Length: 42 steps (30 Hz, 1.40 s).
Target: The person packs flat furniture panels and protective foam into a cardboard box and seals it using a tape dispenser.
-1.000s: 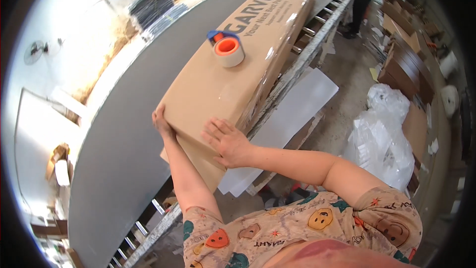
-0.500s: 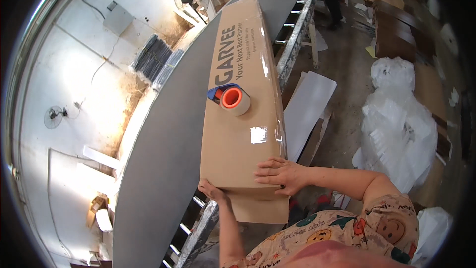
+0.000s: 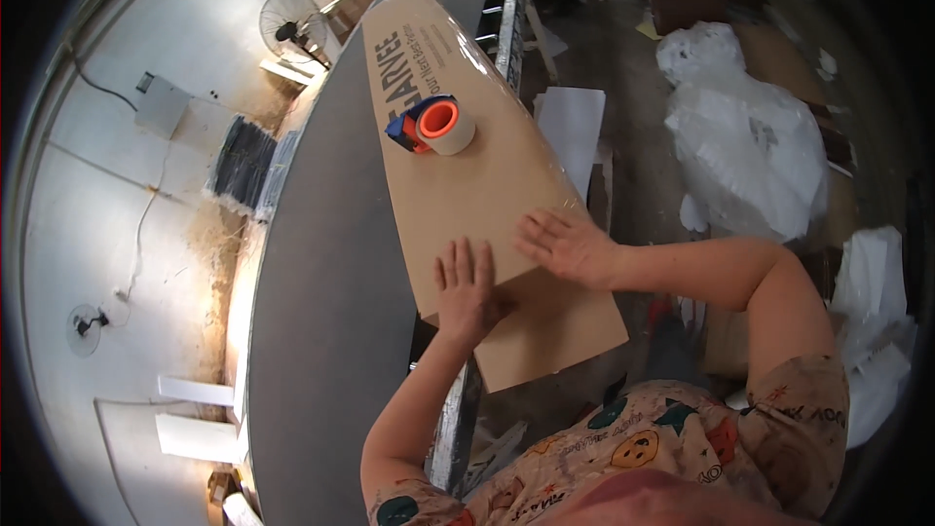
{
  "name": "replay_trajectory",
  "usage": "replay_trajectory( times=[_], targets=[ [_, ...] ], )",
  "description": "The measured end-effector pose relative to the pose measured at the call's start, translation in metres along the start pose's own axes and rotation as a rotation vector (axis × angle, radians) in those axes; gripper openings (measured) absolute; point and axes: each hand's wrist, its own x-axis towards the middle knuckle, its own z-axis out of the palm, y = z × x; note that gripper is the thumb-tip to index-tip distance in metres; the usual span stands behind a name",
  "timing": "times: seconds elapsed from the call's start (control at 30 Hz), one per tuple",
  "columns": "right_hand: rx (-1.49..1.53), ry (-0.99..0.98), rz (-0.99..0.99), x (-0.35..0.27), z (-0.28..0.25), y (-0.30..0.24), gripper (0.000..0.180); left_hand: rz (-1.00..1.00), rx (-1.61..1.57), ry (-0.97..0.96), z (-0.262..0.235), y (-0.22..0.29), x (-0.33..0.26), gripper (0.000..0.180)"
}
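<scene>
Long flat brown cardboard box [image 3: 467, 185] on grey tabletop [image 3: 331, 312]. Left hand [image 3: 466, 287] and right hand [image 3: 565, 245] spread flat, pressing box's near end. Orange-cored tape dispenser [image 3: 433, 127] at 12 o'clock from hands.

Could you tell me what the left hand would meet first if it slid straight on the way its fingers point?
Probably the tape dispenser with the orange core, lying further along the long brown cardboard box; the left hand points roughly toward it.

Left hand [image 3: 466, 284] and right hand [image 3: 565, 245] press flat on a long cardboard box [image 3: 487, 175].
</scene>
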Motion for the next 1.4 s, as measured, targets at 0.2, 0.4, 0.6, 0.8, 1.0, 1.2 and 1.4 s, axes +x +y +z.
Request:
replay_trajectory(
  times=[0.2,0.4,0.6,0.8,1.0,1.2,1.4],
  targets=[
    [-0.079,-0.062,0.063,-0.021,0.0,-0.025,0.062,0.078,0.046,0.136,0.01,0.01,-0.02,0.061],
    [-0.127,0.003,0.191,-0.015,-0.003,-0.039,0.055,0.032,0.318,0.39,0.05,0.009,-0.026,0.08],
    [1.087,0.046,1.008,-0.132,0.02,-0.164,0.038,0.002,0.397,0.285,0.049,0.013,-0.04,0.09],
    [2.399,0.03,1.624,-0.144,0.071,-0.203,0.037,0.052,0.269,0.363,0.05,0.024,-0.052,0.059],
    [2.345,0.317,1.137,-0.094,0.026,-0.165,0.033,0.045,0.401,0.341,0.046,0.018,-0.071,0.093],
    [2.192,0.046,1.331,-0.048,-0.011,-0.122,0.034,0.103,0.017,0.306,0.007,0.004,-0.063,0.085],
    [2.113,-0.169,1.306,-0.028,-0.019,-0.085,0.042,0.232,0.173,0.215,-0.019,-0.035,-0.063,0.095]
  ],
)
